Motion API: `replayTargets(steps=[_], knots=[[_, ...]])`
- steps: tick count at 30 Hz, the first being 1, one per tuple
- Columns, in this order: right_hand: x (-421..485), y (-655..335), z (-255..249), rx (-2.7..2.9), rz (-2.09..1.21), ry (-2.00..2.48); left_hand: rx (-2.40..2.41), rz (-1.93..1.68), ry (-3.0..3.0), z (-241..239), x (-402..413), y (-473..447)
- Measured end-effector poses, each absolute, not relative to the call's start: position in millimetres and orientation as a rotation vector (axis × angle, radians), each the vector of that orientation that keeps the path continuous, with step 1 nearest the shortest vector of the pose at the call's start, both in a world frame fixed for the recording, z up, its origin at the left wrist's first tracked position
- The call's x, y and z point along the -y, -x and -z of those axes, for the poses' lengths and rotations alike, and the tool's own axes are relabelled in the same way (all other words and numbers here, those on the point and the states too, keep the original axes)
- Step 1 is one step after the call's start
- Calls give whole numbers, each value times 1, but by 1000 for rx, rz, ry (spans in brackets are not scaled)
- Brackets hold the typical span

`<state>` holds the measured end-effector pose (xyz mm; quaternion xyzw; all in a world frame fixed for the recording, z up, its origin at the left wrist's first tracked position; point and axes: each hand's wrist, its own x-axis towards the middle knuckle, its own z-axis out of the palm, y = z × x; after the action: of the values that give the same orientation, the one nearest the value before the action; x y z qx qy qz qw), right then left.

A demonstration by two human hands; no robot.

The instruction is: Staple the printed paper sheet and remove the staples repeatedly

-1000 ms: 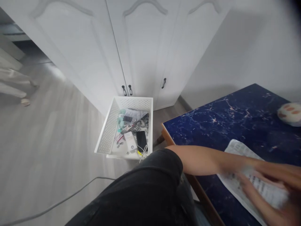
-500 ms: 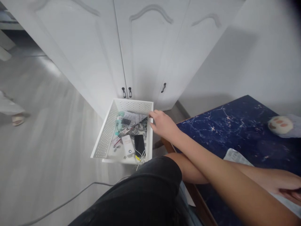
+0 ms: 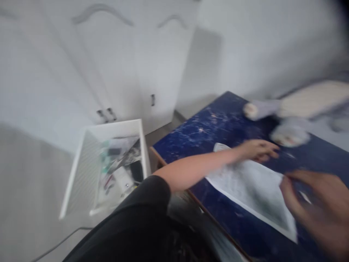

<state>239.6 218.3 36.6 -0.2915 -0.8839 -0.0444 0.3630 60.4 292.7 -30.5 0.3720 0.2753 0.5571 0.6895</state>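
While the sheet (image 3: 253,193), lower right, is apparently being handled, the left hand (image 3: 256,150) is half-open, seemingly empty; any hold by the curled right hand (image 3: 320,203) cannot be told; edge control seems needed.

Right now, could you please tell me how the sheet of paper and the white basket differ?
The sheet of paper lies on the blue tabletop, while the white basket sits lower, beside the table. The sheet of paper is thin and flat; the white basket is deep, with raised walls. The sheet of paper has the left arm reaching across it, whereas the white basket contains loose items, including a white device. Both look whitish.
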Motion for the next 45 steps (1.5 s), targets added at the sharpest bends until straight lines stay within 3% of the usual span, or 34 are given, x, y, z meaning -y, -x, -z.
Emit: replayTargets(steps=[2,6,13,18,24,31,36,45], knots=[[-237,-274,-44,2218,246,929,-702,-1316,-802,22,-291,-50],[-283,-335,-42,2058,44,1256,-943,-1314,-960,16,-310,-26],[-304,-374,-8,2329,-168,1433,-1751,-925,-2060,30,-313,52],[-299,-391,0,2485,-358,1547,-2044,-698,-2049,32,-317,90],[-302,-397,5,2410,-354,1763,-2043,-861,-2128,37,-325,94],[-304,-398,1,2246,-266,1798,-1989,-762,-2245,45,-334,103],[-301,-399,2,2221,-355,2016,-2092,-1093,-2208,31,-331,78],[-291,-389,-15,2270,-350,1870,-1356,-1192,-2181,16,-291,-50]])
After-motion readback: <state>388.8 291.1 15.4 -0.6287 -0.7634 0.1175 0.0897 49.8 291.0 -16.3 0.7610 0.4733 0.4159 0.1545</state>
